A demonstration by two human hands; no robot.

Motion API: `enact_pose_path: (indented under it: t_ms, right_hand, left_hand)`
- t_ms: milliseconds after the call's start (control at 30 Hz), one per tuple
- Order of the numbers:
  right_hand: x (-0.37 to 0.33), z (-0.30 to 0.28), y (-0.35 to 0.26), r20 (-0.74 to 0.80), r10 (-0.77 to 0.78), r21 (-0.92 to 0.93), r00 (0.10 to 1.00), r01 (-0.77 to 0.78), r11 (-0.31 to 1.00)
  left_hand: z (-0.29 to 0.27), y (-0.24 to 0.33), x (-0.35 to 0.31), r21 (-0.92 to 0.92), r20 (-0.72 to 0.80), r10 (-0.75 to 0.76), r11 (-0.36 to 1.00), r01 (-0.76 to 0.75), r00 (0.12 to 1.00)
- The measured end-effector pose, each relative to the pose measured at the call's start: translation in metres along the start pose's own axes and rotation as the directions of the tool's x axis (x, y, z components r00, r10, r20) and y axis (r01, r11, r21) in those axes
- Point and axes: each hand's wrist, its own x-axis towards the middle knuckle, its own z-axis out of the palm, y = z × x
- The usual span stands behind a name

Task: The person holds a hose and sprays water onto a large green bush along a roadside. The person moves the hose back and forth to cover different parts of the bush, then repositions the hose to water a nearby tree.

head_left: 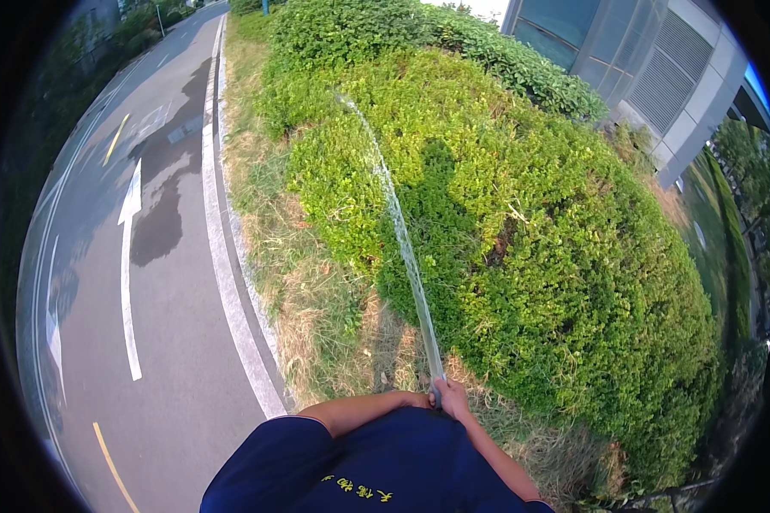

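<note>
A stream of water [402, 231] shoots forward from a hose [437, 397] held in front of my body and lands on the leafy green hedge [556, 256]. My right hand [453, 399] is closed around the hose close to its mouth. Just to its left, my left hand [418, 399] is closed at the hose too, its fingers partly hidden by my dark blue shirt [385, 462]. Most of the hose is out of sight below the hands.
On the left a pale kerb [231, 291] separates the dry grass strip [316, 342] from the road [171, 325], which has wet patches. Taller shrubs [342, 34] and a grey building [659, 68] stand beyond the hedge. My shadow [439, 188] falls across the leaves.
</note>
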Motion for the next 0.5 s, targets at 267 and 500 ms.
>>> enact_pose_path:
  t_ms: [267, 500]
  right_hand:
    - [0.002, 0.000, 0.007, -0.022, 0.000, 0.080, 1.000, 0.001, 0.997]
    - [0.001, -0.003, 0.007, -0.052, 0.001, 0.157, 0.999, 0.007, 0.988]
  left_hand:
    - [0.000, -0.024, 0.017, -0.026, 0.006, 0.015, 1.000, -0.015, 1.000]
    - [-0.004, -0.023, 0.022, 0.002, 0.050, -0.036, 0.999, 0.035, 0.998]
